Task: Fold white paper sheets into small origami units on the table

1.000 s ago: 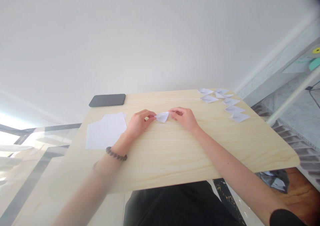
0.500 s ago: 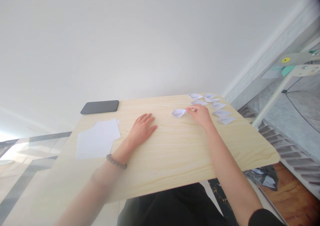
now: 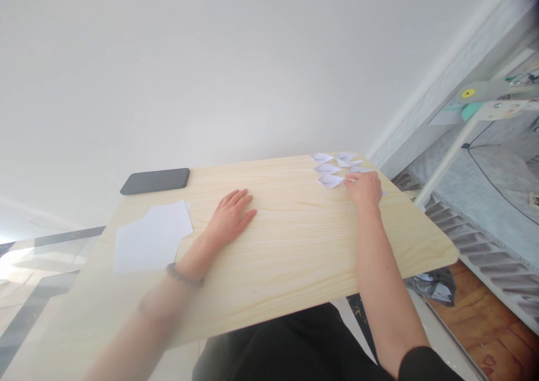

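My left hand (image 3: pixel 229 217) lies flat on the wooden table (image 3: pixel 273 257) with its fingers stretched out, holding nothing. At the far right of the tabletop, my right hand (image 3: pixel 365 189) pinches the right tip of a small white folded paper boat (image 3: pixel 330 182). This boat sits just in front of another paper boat (image 3: pixel 327 169). Farther back are two more, one at the left (image 3: pixel 321 157) and one at the right (image 3: pixel 347 160). My right hand partly covers the other boats near the right edge.
White paper sheets (image 3: pixel 147 238) overlap on the left side, beside my left forearm. A dark phone (image 3: pixel 155 180) lies at the back left corner. The wall (image 3: pixel 236 78) stands behind the table. A white metal frame post (image 3: pixel 448 156) rises off the right edge.
My right hand has carried the paper boat right and slightly back, to the front of the left column of boats. My left hand stays flat on the table. The view has shifted slightly.
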Demonstrator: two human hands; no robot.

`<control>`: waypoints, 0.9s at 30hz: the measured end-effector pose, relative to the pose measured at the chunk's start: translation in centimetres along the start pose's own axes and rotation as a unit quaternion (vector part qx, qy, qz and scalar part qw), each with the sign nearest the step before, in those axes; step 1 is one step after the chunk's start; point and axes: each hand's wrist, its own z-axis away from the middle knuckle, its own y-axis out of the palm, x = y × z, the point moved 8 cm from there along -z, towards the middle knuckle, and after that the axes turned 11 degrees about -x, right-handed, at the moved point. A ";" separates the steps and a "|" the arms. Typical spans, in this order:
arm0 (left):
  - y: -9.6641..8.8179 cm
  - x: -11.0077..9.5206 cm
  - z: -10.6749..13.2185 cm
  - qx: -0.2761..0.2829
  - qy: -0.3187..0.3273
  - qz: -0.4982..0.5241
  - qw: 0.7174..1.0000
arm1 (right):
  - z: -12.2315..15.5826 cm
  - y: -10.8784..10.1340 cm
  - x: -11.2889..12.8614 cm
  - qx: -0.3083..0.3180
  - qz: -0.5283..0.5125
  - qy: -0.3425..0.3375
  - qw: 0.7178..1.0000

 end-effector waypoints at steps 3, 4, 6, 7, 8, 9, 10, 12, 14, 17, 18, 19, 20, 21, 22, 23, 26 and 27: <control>0.0 0.0 0.0 0.004 0.001 -0.005 1.000 | 0.3 -0.1 1.4 -0.008 -0.011 -0.029 0.999; 0.0 0.0 0.0 0.005 0.001 -0.005 1.000 | 0.5 -0.1 2.1 -0.011 -0.017 -0.041 0.999; 0.1 -0.2 0.0 0.004 0.002 -0.004 1.000 | 1.3 0.2 4.3 -0.009 -0.039 -0.077 0.996; 0.1 -0.3 0.0 0.003 0.003 -0.004 1.000 | 1.9 0.4 5.9 -0.006 -0.068 -0.119 0.990; 0.1 -0.4 0.1 0.003 0.004 -0.005 1.000 | 2.8 0.6 7.6 0.005 -0.096 -0.159 0.983; 0.0 -0.6 0.1 0.005 0.007 -0.007 1.000 | 3.8 0.9 9.3 0.021 -0.116 -0.192 0.974; -0.1 -0.7 0.2 0.011 0.011 -0.010 1.000 | 5.0 1.2 10.8 0.040 -0.129 -0.219 0.966; -0.6 -0.4 0.6 0.037 0.012 -0.021 0.999 | 7.7 1.8 13.7 0.087 -0.150 -0.266 0.948; -1.5 1.2 1.5 0.091 -0.013 -0.045 0.995 | 10.6 2.3 16.2 0.143 -0.169 -0.314 0.923; -4.8 5.6 3.4 0.103 -0.083 -0.112 0.985 | 14.1 2.7 18.6 0.202 -0.175 -0.381 0.885; -6.3 7.3 4.1 0.087 -0.114 -0.142 0.980 | 14.7 2.8 19.0 0.212 -0.172 -0.391 0.879; -7.4 8.8 4.9 0.079 -0.141 -0.164 0.973 | 15.1 2.9 19.2 0.217 -0.170 -0.396 0.876; -8.1 10.1 5.8 0.087 -0.162 -0.172 0.968 | 15.3 3.0 19.3 0.219 -0.168 -0.397 0.875; -8.4 10.9 6.6 0.106 -0.175 -0.168 0.964 | 15.3 3.1 19.3 0.220 -0.167 -0.395 0.876; -8.3 11.3 7.4 0.126 -0.179 -0.157 0.963 | 15.3 3.1 19.2 0.220 -0.166 -0.391 0.878; -8.4 11.4 7.9 0.123 -0.179 -0.149 0.965 | 15.2 3.2 19.2 0.219 -0.164 -0.388 0.880; -8.5 10.1 8.4 0.075 -0.164 -0.155 0.971 | 15.1 3.4 19.0 0.220 -0.161 -0.384 0.882; -8.5 9.5 8.3 0.059 -0.155 -0.158 0.973 | 15.1 3.4 18.9 0.221 -0.161 -0.384 0.882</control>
